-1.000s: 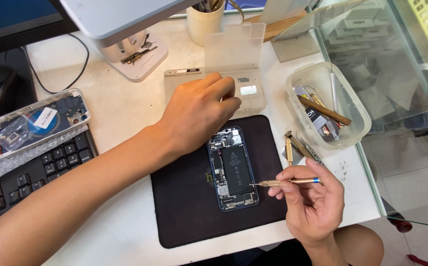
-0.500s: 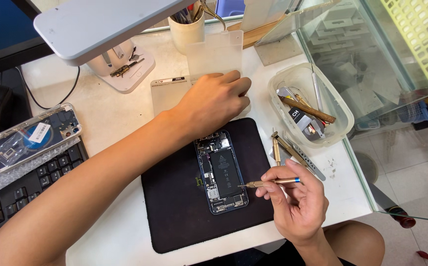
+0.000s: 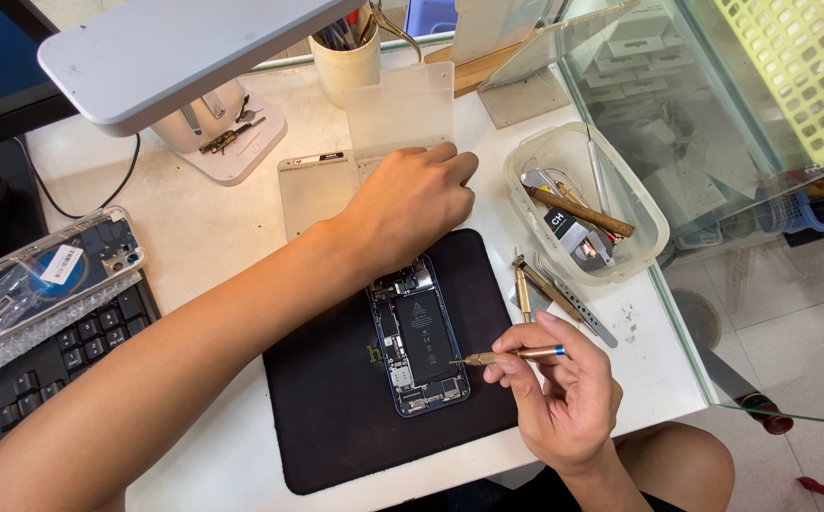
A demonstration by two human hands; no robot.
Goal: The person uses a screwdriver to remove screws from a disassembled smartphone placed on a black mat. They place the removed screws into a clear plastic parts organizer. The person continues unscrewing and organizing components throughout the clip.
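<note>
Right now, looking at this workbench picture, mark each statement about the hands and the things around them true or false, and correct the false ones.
1. The right hand holds a screwdriver. True.
2. The opened phone lies on a black mat. True.
3. The left hand grips the tweezers. False: it rests above the phone; the tweezers lie on the table.
4. The clear plastic tub is empty. False: it holds tools and parts.
</note>
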